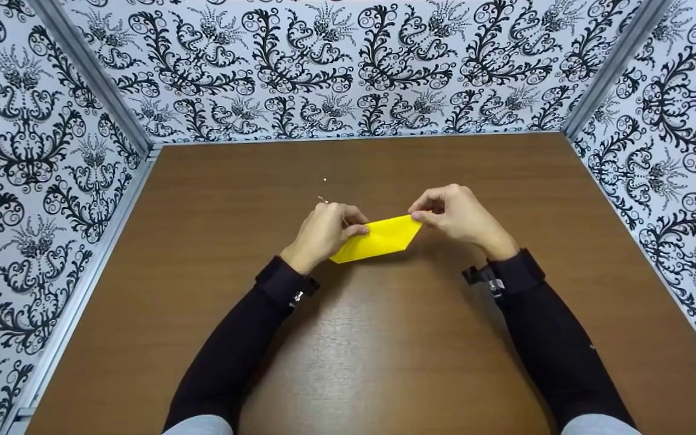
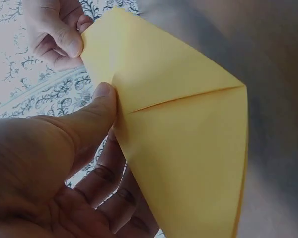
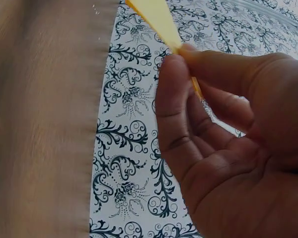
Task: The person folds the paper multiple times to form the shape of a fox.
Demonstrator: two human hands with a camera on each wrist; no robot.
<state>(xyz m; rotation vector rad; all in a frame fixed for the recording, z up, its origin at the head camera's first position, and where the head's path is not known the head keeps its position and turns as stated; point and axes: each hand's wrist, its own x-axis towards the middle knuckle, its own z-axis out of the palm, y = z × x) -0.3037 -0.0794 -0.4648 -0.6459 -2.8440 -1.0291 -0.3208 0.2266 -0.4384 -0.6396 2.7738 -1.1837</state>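
A folded sheet of yellow paper [image 1: 384, 237] is held up over the brown table between both hands. My left hand [image 1: 324, 231] pinches its upper edge near the left end, thumb on the near face. The right-hand corner is pinched between thumb and fingers of my right hand [image 1: 461, 214]. Seen from the left wrist, the paper [image 2: 188, 153] has slanted edges and a folded edge running across its face. In the right wrist view only a narrow part of the paper [image 3: 159, 22] shows, running in between thumb and index finger.
The wooden table [image 1: 372, 362] is bounded by a patterned back wall [image 1: 348, 72] and patterned side walls, with grey metal posts at the corners. A tiny white speck [image 1: 324, 179] lies beyond my left hand, and a small pale bit [image 1: 322, 199] shows just behind its knuckles.
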